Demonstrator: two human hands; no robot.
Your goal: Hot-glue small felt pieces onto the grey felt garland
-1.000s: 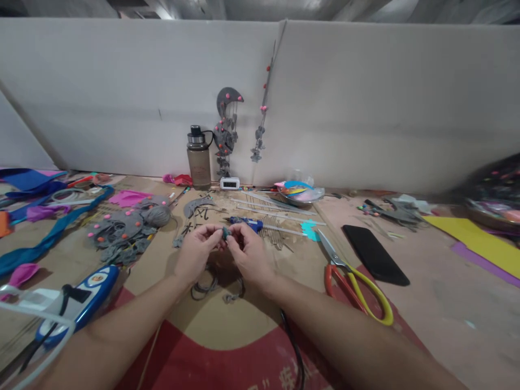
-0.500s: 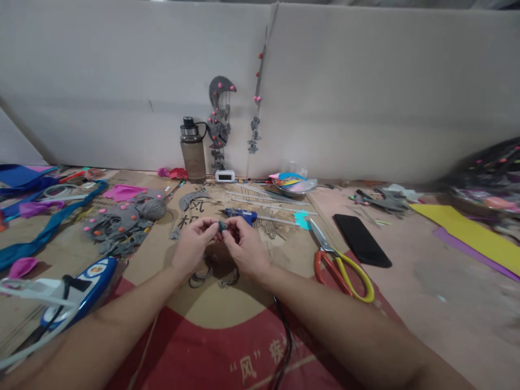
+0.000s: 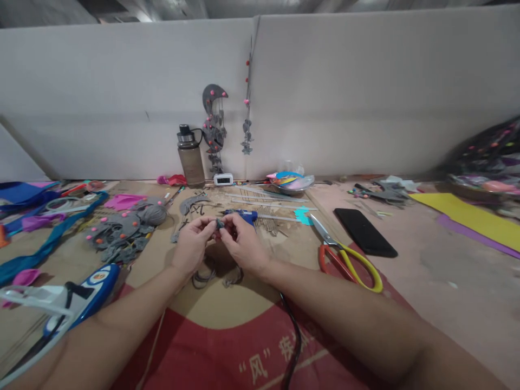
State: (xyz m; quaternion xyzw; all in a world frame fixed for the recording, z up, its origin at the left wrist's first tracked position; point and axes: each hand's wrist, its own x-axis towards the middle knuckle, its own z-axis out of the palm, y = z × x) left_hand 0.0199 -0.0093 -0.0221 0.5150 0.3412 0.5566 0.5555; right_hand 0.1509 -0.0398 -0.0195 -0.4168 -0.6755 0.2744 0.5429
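Note:
Above the cardboard, my left hand (image 3: 195,238) and my right hand (image 3: 241,238) meet, fingertips pinched together. Between them is a small dark grey-green piece (image 3: 220,223), mostly covered by the fingers, so its kind is unclear. Loops of grey cord (image 3: 203,277) lie just below the hands. Behind my right fingers a blue glue gun (image 3: 248,216) rests on the board, partly hidden. A grey crescent cutout (image 3: 190,203) lies beyond my left hand. To the right are scissors (image 3: 339,249) with red and yellow handles.
Left are grey felt pieces with pompoms (image 3: 122,227), a yarn ball (image 3: 153,212) and a blue-and-white iron (image 3: 93,292). A bottle (image 3: 190,162) and small clock (image 3: 223,180) stand at the back. A phone (image 3: 364,232) lies right; a black cable (image 3: 294,330) runs in front.
The view has tilted up slightly and shifted, moving the surroundings in the picture. Both hands keep pinching the small piece, with slight finger movement.

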